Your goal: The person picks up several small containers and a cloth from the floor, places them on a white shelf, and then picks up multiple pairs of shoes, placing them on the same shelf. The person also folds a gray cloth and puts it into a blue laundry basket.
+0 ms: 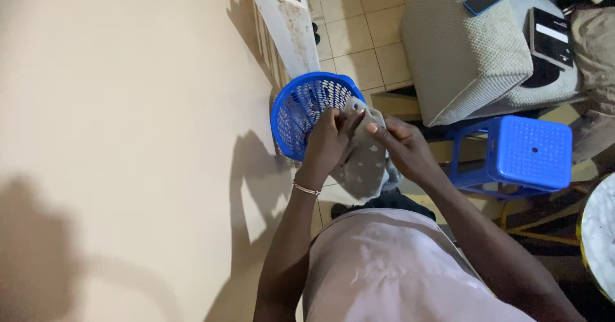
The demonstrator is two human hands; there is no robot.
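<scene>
both hands' fingers (351, 120) pinch a grey dotted sock (365, 162), partly hiding the blue basket (301, 107).

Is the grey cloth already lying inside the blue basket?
No: both the left hand and right hand hold the grey cloth up in front of the blue basket.

We have single head view only, looking steeply down past own chest; hands (365, 146) close at centre, blue basket (307, 111) at 11 o'clock, floor (359, 27) at 12.
</scene>
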